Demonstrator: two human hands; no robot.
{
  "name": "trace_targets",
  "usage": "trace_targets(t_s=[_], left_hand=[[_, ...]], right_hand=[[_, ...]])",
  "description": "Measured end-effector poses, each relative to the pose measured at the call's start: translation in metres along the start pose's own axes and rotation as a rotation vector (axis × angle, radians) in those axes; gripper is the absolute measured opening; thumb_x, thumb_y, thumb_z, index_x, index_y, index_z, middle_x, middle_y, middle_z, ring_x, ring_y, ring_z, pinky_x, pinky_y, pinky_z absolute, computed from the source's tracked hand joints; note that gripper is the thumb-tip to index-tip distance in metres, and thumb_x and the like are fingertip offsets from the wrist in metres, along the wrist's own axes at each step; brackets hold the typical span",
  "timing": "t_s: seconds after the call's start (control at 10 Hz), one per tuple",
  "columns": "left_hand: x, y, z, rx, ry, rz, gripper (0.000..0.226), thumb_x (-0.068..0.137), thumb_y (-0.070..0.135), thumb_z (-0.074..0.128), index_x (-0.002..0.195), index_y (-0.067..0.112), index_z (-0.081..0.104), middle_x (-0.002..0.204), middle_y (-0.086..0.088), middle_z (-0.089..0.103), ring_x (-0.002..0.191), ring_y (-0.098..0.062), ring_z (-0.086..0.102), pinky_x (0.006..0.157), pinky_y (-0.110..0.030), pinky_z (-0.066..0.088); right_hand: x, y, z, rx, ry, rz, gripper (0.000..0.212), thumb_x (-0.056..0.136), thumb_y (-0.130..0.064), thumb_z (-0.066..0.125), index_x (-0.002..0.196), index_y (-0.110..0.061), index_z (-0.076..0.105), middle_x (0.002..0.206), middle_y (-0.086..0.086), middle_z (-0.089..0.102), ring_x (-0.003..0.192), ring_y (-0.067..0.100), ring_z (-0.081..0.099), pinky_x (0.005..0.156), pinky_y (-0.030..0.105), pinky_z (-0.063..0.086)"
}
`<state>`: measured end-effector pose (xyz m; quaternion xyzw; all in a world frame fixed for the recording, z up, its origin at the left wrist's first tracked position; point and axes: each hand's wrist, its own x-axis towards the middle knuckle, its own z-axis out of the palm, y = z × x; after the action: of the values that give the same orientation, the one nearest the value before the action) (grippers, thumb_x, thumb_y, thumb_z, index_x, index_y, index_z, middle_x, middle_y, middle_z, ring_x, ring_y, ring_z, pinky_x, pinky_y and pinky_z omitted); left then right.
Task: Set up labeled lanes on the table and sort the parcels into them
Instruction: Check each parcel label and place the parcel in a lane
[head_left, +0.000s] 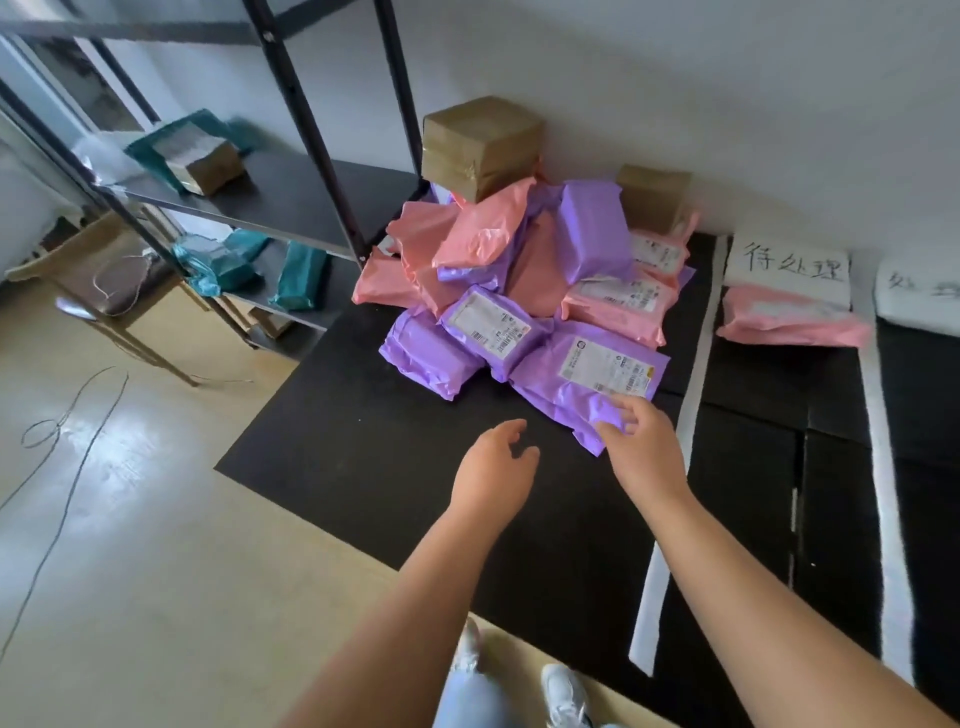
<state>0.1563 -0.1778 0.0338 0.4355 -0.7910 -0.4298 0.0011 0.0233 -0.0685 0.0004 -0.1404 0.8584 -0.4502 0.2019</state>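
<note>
We record the right hand pinching the near corner of a purple parcel, thumb and fingers curled on the wrap. Just left of that grip the left hand hangs relaxed over the black table, holding nothing. Beyond the grip the gripped parcel lies at the front of a pile of pink and purple bags, topped by a cardboard box. Right of the grip, past a white strip, a lane holds one pink parcel under a handwritten label. Far left, a rack carries teal parcels.
</note>
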Motion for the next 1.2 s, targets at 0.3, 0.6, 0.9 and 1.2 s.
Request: trace_targets(t_s=[0.3,0.6,0.9,1.2], left_hand=[[0.121,0.006,-0.001,0.221,-0.221,0.228,0.049,0.101,0.017,0.046,0.15,0.018,0.04,0.155,-0.004,0.038,0.135,-0.025,0.045,0.103,-0.032,0.038],[0.186,0.003,0.017,0.476,-0.43,0.392,0.06,0.101,0.01,0.042,0.157,0.013,0.02,0.165,-0.009,0.011,0.152,-0.026,0.013,0.116,-0.036,0.022],[0.168,-0.001,0.017,0.42,-0.494,0.362,0.051,0.101,0.011,0.045,0.151,0.008,0.035,0.16,-0.013,0.028,0.148,-0.033,0.024,0.121,-0.041,0.021],[0.135,0.02,0.004,0.462,-0.23,0.439,0.045,0.102,0.014,0.045,0.147,0.013,0.042,0.153,-0.009,0.041,0.141,-0.025,0.038,0.109,-0.026,0.029]], right_hand=[[0.053,0.02,0.014,-0.039,0.255,0.246,0.022,0.094,-0.015,0.062,0.112,-0.027,0.061,0.118,-0.003,0.066,0.076,-0.004,0.054,0.057,0.016,0.036],[0.077,0.03,0.042,-0.427,0.256,0.563,0.031,0.1,-0.03,0.054,0.127,-0.015,0.059,0.114,0.006,0.065,0.098,0.021,0.062,0.089,0.039,0.049],[0.076,0.025,0.041,-0.316,0.337,0.552,0.009,0.094,-0.03,0.066,0.1,-0.024,0.064,0.081,-0.01,0.055,0.078,0.011,0.05,0.091,0.039,0.032],[0.037,-0.022,-0.001,-0.11,0.326,0.284,0.008,0.093,-0.017,0.063,0.091,-0.024,0.061,0.088,-0.011,0.061,0.092,0.016,0.064,0.097,0.048,0.049]])
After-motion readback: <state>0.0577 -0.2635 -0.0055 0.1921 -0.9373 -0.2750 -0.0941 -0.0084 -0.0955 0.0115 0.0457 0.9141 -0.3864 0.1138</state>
